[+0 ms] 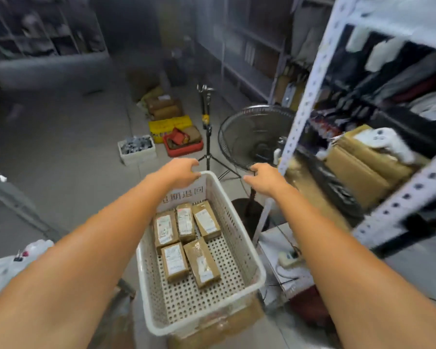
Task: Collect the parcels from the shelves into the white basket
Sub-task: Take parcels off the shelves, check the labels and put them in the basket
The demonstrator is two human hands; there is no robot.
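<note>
The white basket (247,250), perforated plastic, sits in front of me on a cardboard box. Several brown parcels (186,245) with white labels lie flat on its floor, toward the far end. My left hand (183,173) grips the basket's far rim, fingers curled over the edge. My right hand (263,181) hovers to the right of that rim, apart from the basket, fingers loosely curled and holding nothing I can see. More brown parcels (363,170) are stacked on the white metal shelf (305,107) at the right, with a white object lying on top of them.
A standing fan (252,137) and a tripod stand (207,127) are just beyond the basket. Yellow (161,127), red (184,149) and white (136,153) bins sit on the floor farther back. A power strip (287,258) lies at the right, plastic bags (8,270) at the left.
</note>
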